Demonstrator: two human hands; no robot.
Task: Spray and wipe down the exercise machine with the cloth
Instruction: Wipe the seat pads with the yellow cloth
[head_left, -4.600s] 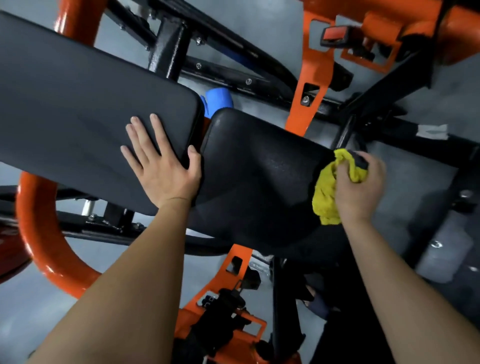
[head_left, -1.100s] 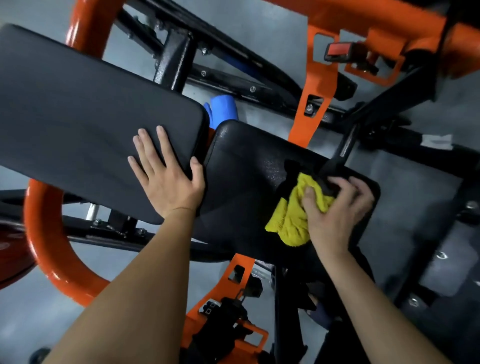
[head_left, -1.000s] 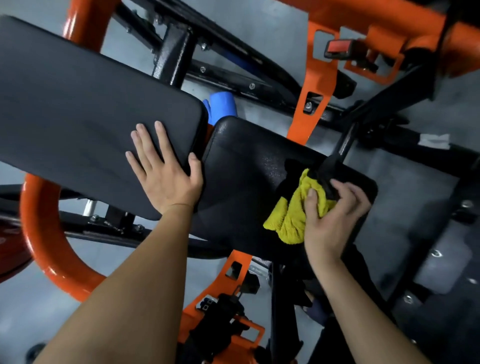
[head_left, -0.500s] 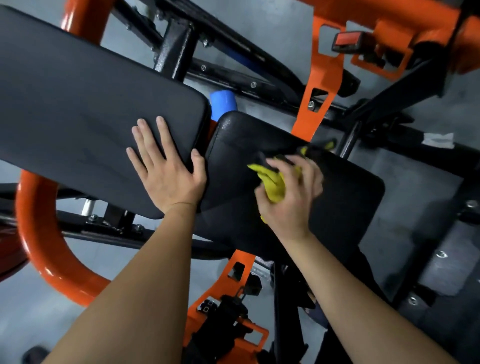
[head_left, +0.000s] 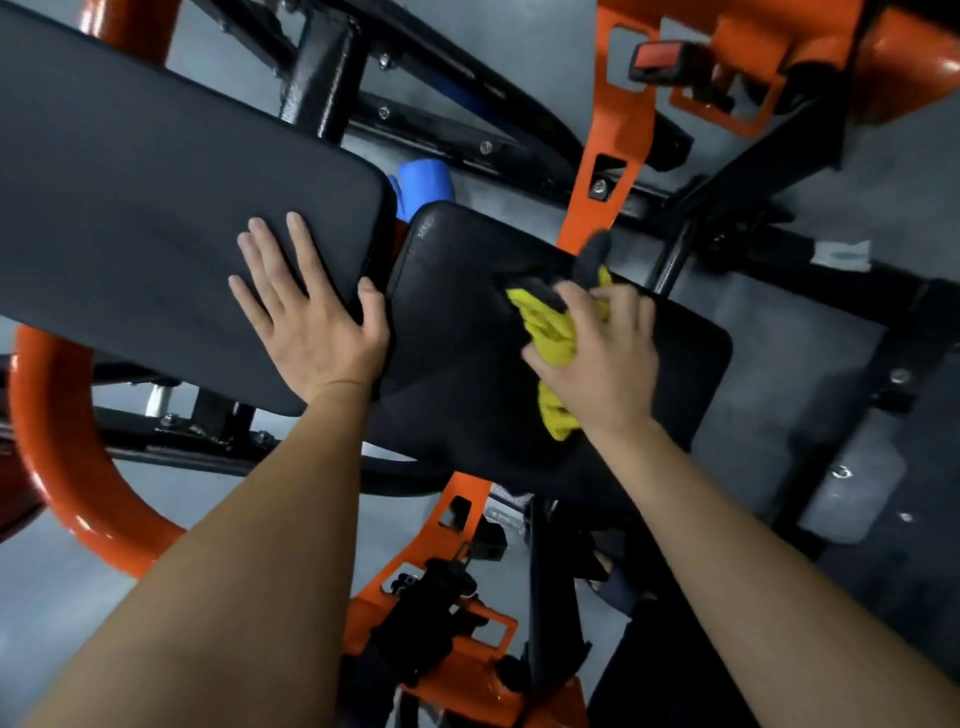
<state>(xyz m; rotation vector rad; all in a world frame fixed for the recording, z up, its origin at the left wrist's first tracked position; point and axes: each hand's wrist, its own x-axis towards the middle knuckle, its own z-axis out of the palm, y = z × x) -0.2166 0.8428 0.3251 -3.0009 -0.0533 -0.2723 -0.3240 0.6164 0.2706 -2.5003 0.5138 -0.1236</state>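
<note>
Head view: right hand (head_left: 597, 364) clutches yellow cloth (head_left: 550, 327) on seat pad (head_left: 457, 312); left hand (head_left: 311, 322) lies flat on backrest (head_left: 156, 208).

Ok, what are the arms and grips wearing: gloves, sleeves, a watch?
Both grips are bare hands: no gloves on the left grip or the right grip. No ring shows on the left; the right is motion-blurred, so I cannot tell. The left forearm and right forearm are bare to the frame edge, no sleeve, watch or band in view.
</note>
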